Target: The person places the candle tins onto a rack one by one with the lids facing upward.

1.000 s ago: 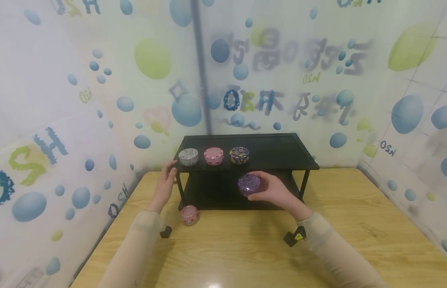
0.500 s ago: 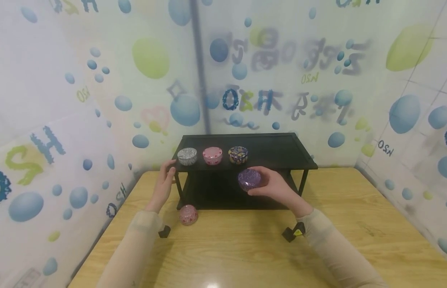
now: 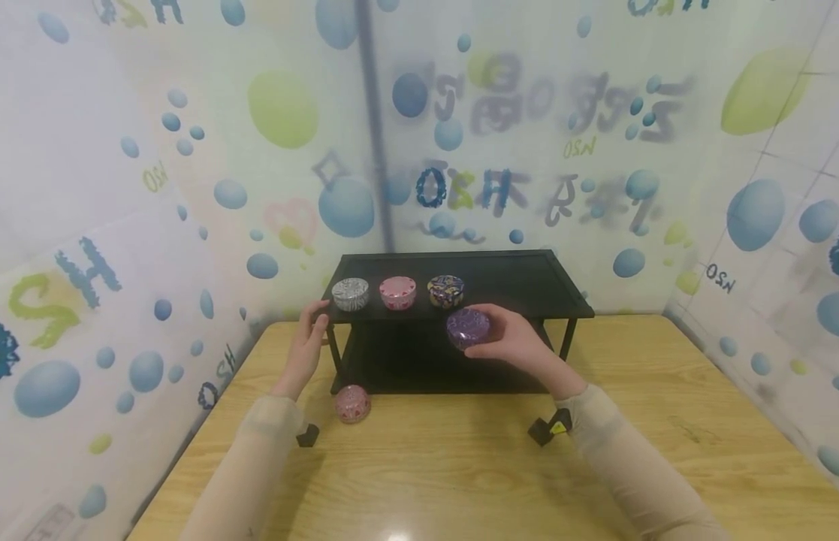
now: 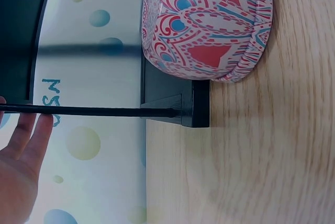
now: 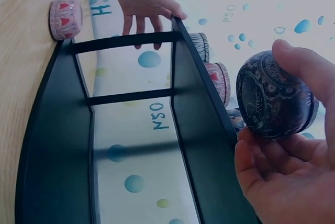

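In the head view my right hand [image 3: 510, 342] grips a round purple patterned tin [image 3: 468, 328] between thumb and fingers, in front of the black shelf's top edge. The right wrist view shows the same tin [image 5: 275, 96] held tilted and apart from the shelf [image 5: 209, 103]. My left hand [image 3: 304, 349] rests against the shelf's left front corner, its fingers fairly straight beside the post [image 4: 94, 110]. On the top board stand three tins in a row: grey-white [image 3: 351, 294], pink [image 3: 397, 293] and dark blue-yellow [image 3: 446, 291].
A pink-red patterned tin [image 3: 352, 404] sits on the wooden table [image 3: 446, 466], before the shelf's left front foot. The shelf has a lower board [image 3: 419, 368] under the top one. Patterned curtain-like walls [image 3: 561, 188] stand behind and at both sides.
My right hand has lifted the purple tin from in front of the lower opening up to about the top board's front edge. My left hand stays at the corner.
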Tool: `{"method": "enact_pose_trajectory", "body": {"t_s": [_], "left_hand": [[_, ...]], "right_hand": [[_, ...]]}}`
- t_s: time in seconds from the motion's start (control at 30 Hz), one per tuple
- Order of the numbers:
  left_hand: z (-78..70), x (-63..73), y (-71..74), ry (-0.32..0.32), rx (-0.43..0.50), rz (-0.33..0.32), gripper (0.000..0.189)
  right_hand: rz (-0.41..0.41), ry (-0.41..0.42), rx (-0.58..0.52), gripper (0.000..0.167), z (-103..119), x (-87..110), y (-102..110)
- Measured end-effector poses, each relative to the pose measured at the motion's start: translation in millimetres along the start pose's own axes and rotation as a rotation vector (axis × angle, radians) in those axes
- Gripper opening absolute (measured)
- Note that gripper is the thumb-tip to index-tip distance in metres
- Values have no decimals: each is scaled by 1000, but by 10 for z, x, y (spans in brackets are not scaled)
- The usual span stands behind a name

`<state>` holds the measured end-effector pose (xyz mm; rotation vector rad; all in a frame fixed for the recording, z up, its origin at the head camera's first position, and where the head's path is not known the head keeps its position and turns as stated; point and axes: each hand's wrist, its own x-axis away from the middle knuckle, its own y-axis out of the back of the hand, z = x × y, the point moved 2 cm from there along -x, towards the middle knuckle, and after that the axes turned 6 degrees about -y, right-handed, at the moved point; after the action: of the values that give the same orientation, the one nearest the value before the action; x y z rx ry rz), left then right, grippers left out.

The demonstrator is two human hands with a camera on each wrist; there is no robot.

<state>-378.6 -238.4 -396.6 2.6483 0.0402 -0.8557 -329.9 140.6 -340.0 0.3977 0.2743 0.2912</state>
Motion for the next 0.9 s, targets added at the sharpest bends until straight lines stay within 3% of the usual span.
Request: {"method": "enact_pose_trajectory", "body": {"t_s": [0.2, 0.63, 0.9], "left_hand": [[34, -7, -6, -25, 0, -4, 43], [6, 2, 13, -7, 24, -17, 40], [19, 15, -9, -74, -12, -32, 45]], "right_hand": [[-7, -9, -16, 67, 14, -20, 82], [-53, -1, -30, 65, 131, -102, 219], [-64, -19, -1, 67, 97, -153, 291]]}}
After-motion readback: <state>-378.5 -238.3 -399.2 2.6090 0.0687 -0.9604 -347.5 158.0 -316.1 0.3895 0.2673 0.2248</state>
